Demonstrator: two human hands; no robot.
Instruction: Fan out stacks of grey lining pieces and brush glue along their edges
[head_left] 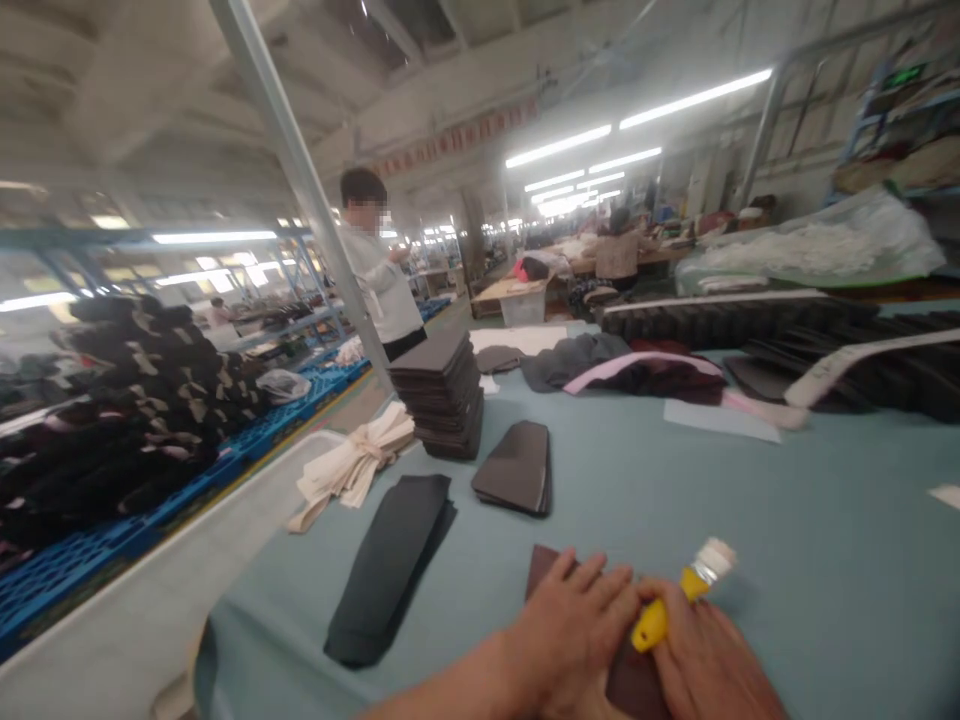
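Observation:
At the bottom edge my left hand (574, 625) lies flat, fingers stretched out, on a dark brown fabric piece (541, 567) on the grey-green table (675, 520). My right hand (705, 660) sits just to its right, fingers wrapped round a yellow-handled tool (660, 612) with a white tip (716, 555) pointing up and right. The two hands touch over the brown piece, most of which they hide.
Ahead on the table lie a long dark fabric piece (394, 565), a small stack of dark cut pieces (517, 468), a tall stack (442, 392) and a bundle of cream strips (356, 465). More dark fabric (750, 360) fills the far right. A person (379, 270) stands beyond the metal pole (300, 170).

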